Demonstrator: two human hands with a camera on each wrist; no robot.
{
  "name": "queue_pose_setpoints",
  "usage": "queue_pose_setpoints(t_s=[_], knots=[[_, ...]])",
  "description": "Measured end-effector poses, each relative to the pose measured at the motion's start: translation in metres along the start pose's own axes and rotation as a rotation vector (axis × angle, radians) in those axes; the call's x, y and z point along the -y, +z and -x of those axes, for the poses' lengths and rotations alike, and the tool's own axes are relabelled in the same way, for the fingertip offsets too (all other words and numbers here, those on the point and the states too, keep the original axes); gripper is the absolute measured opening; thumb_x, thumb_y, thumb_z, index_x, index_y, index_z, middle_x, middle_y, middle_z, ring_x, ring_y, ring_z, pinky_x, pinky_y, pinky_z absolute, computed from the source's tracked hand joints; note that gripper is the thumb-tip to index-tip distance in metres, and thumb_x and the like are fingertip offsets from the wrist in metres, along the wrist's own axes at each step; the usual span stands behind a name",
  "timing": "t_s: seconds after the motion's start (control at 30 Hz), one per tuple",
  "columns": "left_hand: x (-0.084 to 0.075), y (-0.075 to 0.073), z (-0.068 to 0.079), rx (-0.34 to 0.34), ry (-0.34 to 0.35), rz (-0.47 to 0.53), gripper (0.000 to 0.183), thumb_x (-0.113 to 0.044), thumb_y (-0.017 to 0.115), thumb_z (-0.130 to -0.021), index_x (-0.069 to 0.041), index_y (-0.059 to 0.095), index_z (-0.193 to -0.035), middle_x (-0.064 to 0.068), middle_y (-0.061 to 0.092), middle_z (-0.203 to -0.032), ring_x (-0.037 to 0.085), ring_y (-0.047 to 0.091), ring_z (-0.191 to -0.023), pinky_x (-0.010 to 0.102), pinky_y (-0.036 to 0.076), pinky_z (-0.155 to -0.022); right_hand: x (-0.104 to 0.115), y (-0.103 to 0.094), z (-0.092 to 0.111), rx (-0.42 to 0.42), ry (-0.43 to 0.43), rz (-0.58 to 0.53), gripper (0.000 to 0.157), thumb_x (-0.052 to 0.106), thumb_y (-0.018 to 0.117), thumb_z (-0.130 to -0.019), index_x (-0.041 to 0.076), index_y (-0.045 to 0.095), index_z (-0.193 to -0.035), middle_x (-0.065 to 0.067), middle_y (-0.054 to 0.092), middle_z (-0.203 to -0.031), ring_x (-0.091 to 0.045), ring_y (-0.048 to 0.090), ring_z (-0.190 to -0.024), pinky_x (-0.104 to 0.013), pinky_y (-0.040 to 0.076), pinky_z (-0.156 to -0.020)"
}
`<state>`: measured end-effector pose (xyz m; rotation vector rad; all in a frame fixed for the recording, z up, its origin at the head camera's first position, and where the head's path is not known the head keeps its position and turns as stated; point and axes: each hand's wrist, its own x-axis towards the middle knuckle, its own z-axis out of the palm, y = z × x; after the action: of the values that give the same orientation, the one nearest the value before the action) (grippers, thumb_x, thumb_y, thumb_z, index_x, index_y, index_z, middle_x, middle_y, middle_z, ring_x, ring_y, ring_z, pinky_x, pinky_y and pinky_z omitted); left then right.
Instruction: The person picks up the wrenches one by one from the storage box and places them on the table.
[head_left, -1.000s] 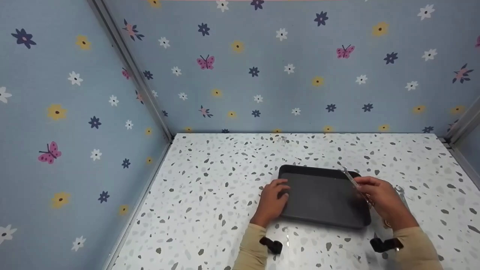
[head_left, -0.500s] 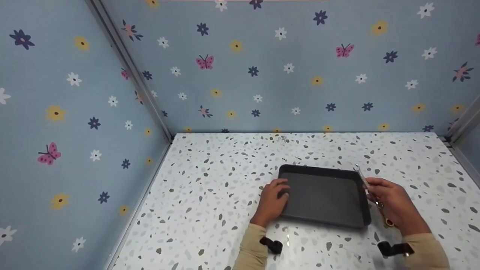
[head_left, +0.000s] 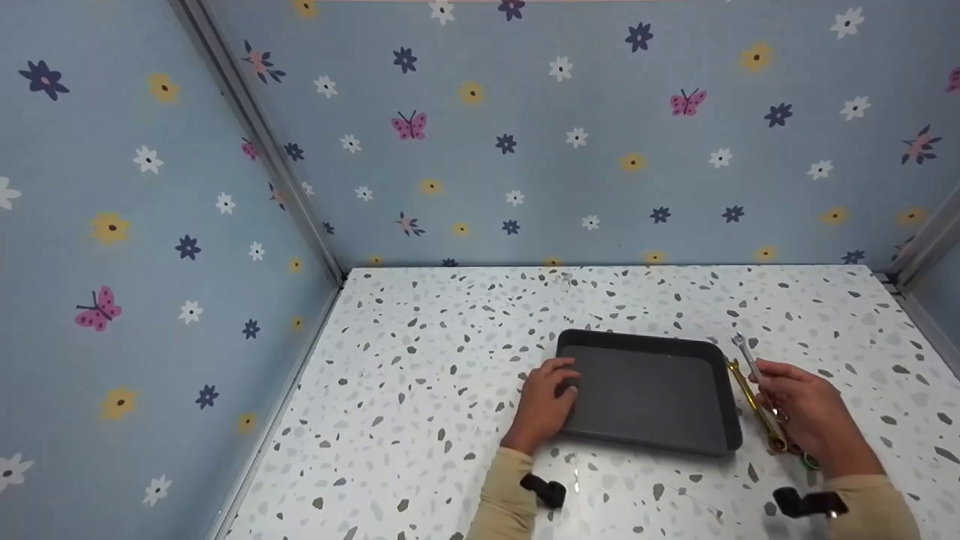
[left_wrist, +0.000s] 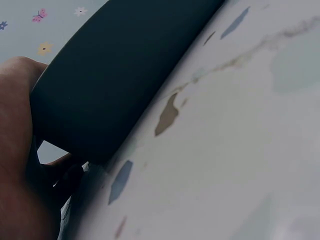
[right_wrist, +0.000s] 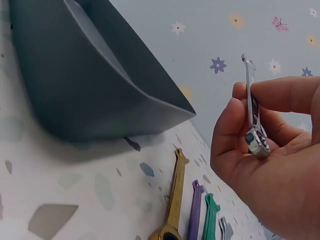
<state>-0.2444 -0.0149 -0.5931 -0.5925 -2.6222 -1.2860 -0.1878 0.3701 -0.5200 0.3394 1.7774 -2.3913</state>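
Note:
A dark grey rectangular tray [head_left: 645, 397] lies on the speckled table, with nothing in it. My left hand [head_left: 544, 401] grips its left wall, fingers bent over the rim; the left wrist view shows the hand close against the tray's outer side [left_wrist: 110, 75]. Right of the tray, my right hand [head_left: 806, 409] pinches a silver combination wrench [head_left: 746, 356] between thumb and fingers, held above the table. Below that hand lie a gold wrench [right_wrist: 175, 195], a purple wrench [right_wrist: 196, 210], a green wrench [right_wrist: 211, 215] and a silver wrench [right_wrist: 225, 229], side by side.
The white speckled table [head_left: 420, 375] extends left of and behind the tray. A blue flowered panel [head_left: 525, 180] rises at the back, and another panel [head_left: 150, 300] stands along the left side.
My right hand has moved right with the silver wrench, from above the tray's right part to beyond its right edge, uncovering the gold wrench. The left hand and tray stay put.

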Motion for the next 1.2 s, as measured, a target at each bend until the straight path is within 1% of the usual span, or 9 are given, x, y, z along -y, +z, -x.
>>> queue_pose_setpoints(t_s=[0.13,0.23,0.47,0.7,0.77,0.87,1.0,1.07,1.2], knots=[[-0.001,0.000,0.000,0.003,-0.012,-0.001,0.025,-0.015,0.063,-0.094,-0.010,0.073,-0.117,-0.005,0.058,-0.138,0.021,0.053,-0.122,0.039,0.040,-0.104,0.001,-0.007,0.002,-0.005,0.037,-0.043,0.024,0.000,0.062,-0.096,0.017,0.077,-0.101,0.002,0.072,-0.096,-0.010,0.064,-0.085,-0.024,0.055,-0.078],[-0.001,-0.001,0.000,0.012,-0.034,0.007,0.026,-0.015,0.062,-0.094,-0.010,0.073,-0.118,-0.007,0.057,-0.139,0.020,0.052,-0.124,0.039,0.039,-0.106,0.000,-0.012,0.004,-0.032,0.053,-0.050,0.023,-0.001,0.064,-0.095,0.016,0.077,-0.100,0.002,0.073,-0.096,-0.011,0.065,-0.084,-0.024,0.056,-0.077],[0.000,0.002,0.001,0.005,-0.033,0.020,0.026,-0.014,0.063,-0.093,-0.010,0.073,-0.116,-0.006,0.057,-0.138,0.020,0.052,-0.123,0.039,0.040,-0.105,-0.003,-0.023,0.007,-0.100,0.070,0.005,0.020,0.002,0.069,-0.092,0.019,0.078,-0.097,0.003,0.074,-0.096,-0.011,0.065,-0.086,-0.025,0.056,-0.078],[-0.001,0.001,0.001,0.011,-0.036,0.029,0.025,-0.013,0.063,-0.093,-0.009,0.073,-0.116,-0.004,0.058,-0.138,0.021,0.052,-0.123,0.039,0.040,-0.106,-0.008,-0.037,0.010,-0.123,0.115,0.010,0.021,0.004,0.073,-0.090,0.022,0.078,-0.099,0.007,0.072,-0.098,-0.011,0.064,-0.088,-0.026,0.056,-0.078],[-0.001,0.000,0.001,0.010,-0.032,0.025,0.025,-0.013,0.063,-0.093,-0.009,0.073,-0.116,-0.004,0.058,-0.138,0.021,0.052,-0.124,0.040,0.040,-0.106,-0.007,-0.039,0.010,-0.137,0.129,0.018,0.022,0.004,0.074,-0.089,0.023,0.078,-0.100,0.008,0.071,-0.098,-0.011,0.064,-0.087,-0.026,0.056,-0.077],[-0.001,0.000,0.001,0.010,-0.018,0.029,0.024,-0.013,0.063,-0.094,-0.009,0.073,-0.116,-0.005,0.057,-0.138,0.022,0.052,-0.124,0.040,0.040,-0.106,-0.007,-0.041,0.009,-0.163,0.138,0.031,0.023,0.003,0.072,-0.090,0.023,0.079,-0.097,0.009,0.072,-0.095,-0.010,0.064,-0.083,-0.026,0.056,-0.076],[0.000,0.000,0.002,-0.001,0.015,0.035,0.023,-0.011,0.063,-0.095,-0.007,0.073,-0.115,-0.002,0.058,-0.138,0.024,0.053,-0.122,0.042,0.042,-0.103,-0.007,-0.045,0.008,-0.186,0.155,0.050,0.024,0.003,0.070,-0.091,0.025,0.079,-0.093,0.007,0.073,-0.092,-0.011,0.064,-0.081,-0.027,0.056,-0.073],[0.000,0.001,0.002,-0.011,0.025,0.033,0.023,-0.011,0.063,-0.094,-0.007,0.073,-0.115,-0.001,0.058,-0.137,0.025,0.054,-0.121,0.042,0.042,-0.102,-0.006,-0.049,0.009,-0.190,0.168,0.053,0.024,0.004,0.071,-0.091,0.027,0.078,-0.093,0.007,0.074,-0.093,-0.012,0.064,-0.081,-0.028,0.056,-0.072],[0.000,0.002,0.001,-0.004,0.012,0.022,0.024,-0.013,0.063,-0.094,-0.009,0.073,-0.115,-0.003,0.058,-0.137,0.022,0.053,-0.121,0.040,0.042,-0.103,-0.006,-0.058,0.012,-0.173,0.181,0.085,0.023,0.008,0.072,-0.091,0.029,0.077,-0.097,0.007,0.074,-0.097,-0.014,0.064,-0.084,-0.031,0.056,-0.073]])
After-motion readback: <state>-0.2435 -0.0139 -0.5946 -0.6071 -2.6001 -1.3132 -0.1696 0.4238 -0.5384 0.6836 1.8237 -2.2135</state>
